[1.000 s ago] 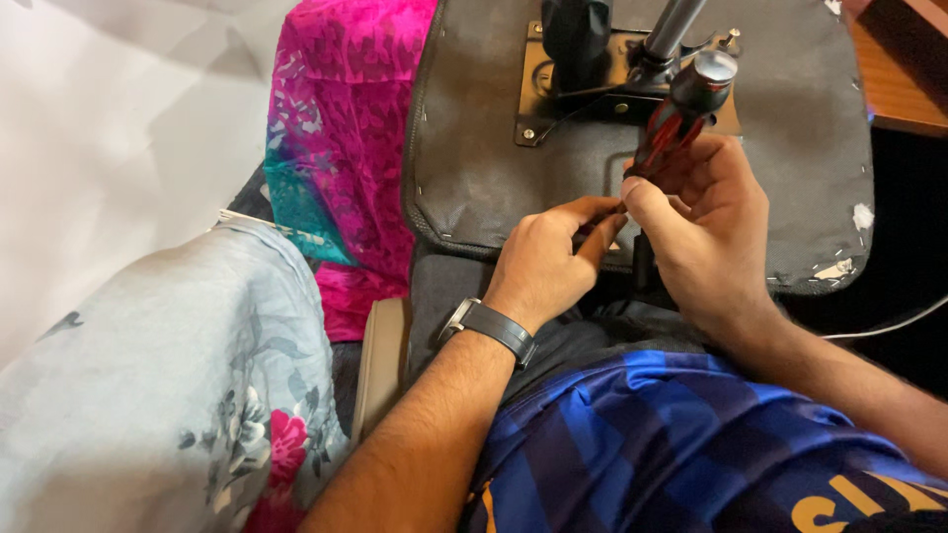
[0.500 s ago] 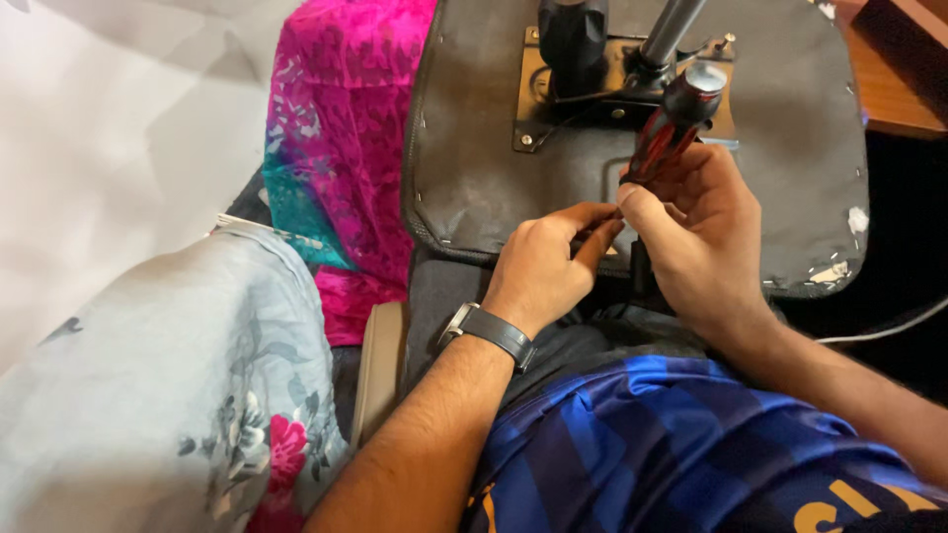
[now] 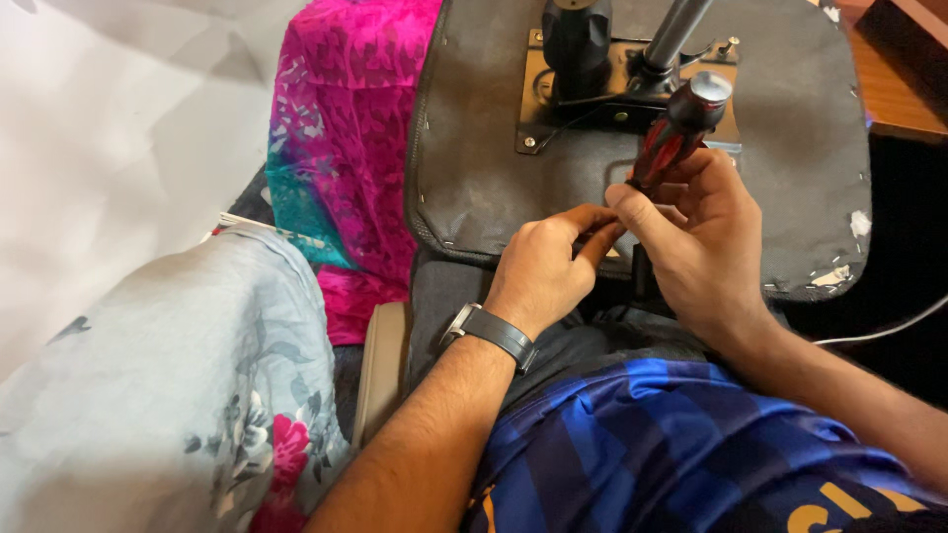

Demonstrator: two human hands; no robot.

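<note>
Head view looked down on a grey flowered cloth (image 3: 168, 395) far left of the fingers, with a pink cloth (image 3: 346, 148) beyond it. Next, the left hand (image 3: 543, 271), a watch (image 3: 489, 331) on its wrist, had its fingers (image 3: 592, 222) pinched shut on something too small to tell. Touching them, the right hand (image 3: 706, 242) gripped a red and black screwdriver (image 3: 676, 128), its handle pointing up. Behind both lay the underside of a chair seat (image 3: 790, 168).

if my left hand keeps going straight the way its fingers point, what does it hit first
Most likely the right hand: the left hand points right, fingertips almost at its thumb, below the red-and-black screwdriver. Depth is hard to judge.
</note>
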